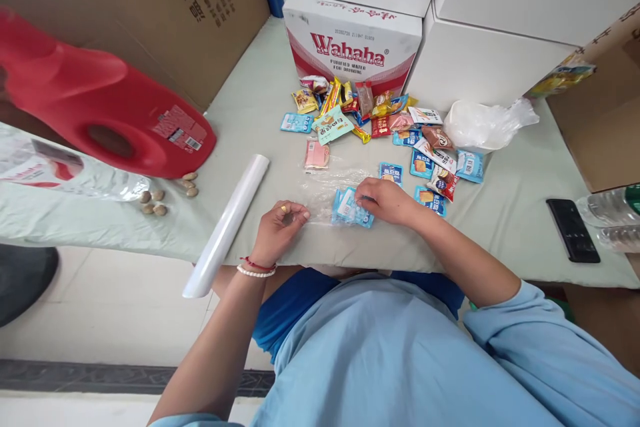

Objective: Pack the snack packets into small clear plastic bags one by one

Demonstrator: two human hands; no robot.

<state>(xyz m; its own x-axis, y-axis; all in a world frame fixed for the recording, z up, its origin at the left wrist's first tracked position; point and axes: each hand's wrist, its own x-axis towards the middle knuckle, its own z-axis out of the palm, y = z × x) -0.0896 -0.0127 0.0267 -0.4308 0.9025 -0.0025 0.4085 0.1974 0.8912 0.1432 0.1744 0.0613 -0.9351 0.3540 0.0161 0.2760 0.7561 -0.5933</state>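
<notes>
A clear plastic bag (320,195) lies flat on the cloth-covered table in front of me. My left hand (279,230) is closed, pinching the bag's near left edge between thumb and forefinger. Blue snack packets (346,212) lie overlapping at the bag's right part. On them rests my right hand (385,200), fingers curled and closed at the top packet's right edge; its fingertips are partly hidden. Another blue packet (391,173) sits just beyond that hand, and a pink packet (317,154) lies at the bag's far side.
A pile of mixed wrapped snacks (350,103) lies before the Wahaha carton (350,47). The plastic roll (227,223) overhangs the front edge at left. Farther left are a red jug (115,107) and several nuts (154,203). At right are a white bag (485,123) and a phone (573,230).
</notes>
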